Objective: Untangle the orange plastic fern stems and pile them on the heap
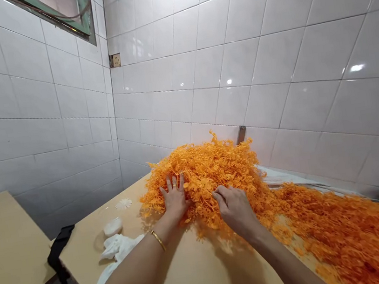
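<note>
A big heap of bright orange, frilly artificial foliage (210,162) lies on the pale table in front of me. My left hand (175,198) presses against the heap's left front, fingers spread, with a gold ring and a gold bangle on that arm. At the front of the same heap, my right hand (234,206) is closed, thumb and forefinger pinched together on an orange sprig (214,194). What lies deeper inside that grip is hidden. A flatter spread of darker orange foliage (357,231) runs off to the right.
On the table (202,281), a white cloth (119,246), a small white round thing (112,226) and a white flower-like disc (123,204) lie left of my arm. A black strap (61,254) hangs over the left edge. A second table (7,252) stands beyond a gap. Tiled walls close the back.
</note>
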`<state>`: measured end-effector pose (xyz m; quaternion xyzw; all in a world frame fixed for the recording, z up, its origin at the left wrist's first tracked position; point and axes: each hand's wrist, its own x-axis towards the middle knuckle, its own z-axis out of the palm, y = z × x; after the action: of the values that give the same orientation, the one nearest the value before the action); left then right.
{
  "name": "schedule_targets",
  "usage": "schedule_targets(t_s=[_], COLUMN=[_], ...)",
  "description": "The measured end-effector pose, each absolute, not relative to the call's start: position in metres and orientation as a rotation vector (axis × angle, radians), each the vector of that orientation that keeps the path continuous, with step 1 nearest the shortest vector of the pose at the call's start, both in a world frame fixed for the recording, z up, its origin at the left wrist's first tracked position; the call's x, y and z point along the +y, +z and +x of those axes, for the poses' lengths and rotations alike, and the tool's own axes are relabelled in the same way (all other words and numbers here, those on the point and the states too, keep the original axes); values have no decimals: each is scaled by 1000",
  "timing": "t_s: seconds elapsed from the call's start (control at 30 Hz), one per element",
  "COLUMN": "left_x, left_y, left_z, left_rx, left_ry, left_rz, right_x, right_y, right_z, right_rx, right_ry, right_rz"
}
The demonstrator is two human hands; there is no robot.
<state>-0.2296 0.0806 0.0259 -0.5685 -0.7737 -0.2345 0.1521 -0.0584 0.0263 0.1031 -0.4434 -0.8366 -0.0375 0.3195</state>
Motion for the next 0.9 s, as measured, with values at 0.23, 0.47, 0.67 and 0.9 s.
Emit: schedule_targets(t_s=[0.23, 0.47, 0.67, 0.9], left_x=[96, 91, 67, -15], left_y=[26, 27, 36, 31], left_z=[-241, -245, -254, -186], left_rx=[-2299, -2197, -2024, -1594], left_ry=[-543, -575, -816, -771], left_rz=[-1621, -1661, -1761, -2111], right_x=[-11, -35, -49, -56], right_y=[99, 110, 142, 173], right_z=[13, 96, 114, 155], right_rx=[-2133, -1818, -1559, -1092], right_ry=[-53, 106, 97, 87], right_rz=[-1287, -1414, -1205, -752])
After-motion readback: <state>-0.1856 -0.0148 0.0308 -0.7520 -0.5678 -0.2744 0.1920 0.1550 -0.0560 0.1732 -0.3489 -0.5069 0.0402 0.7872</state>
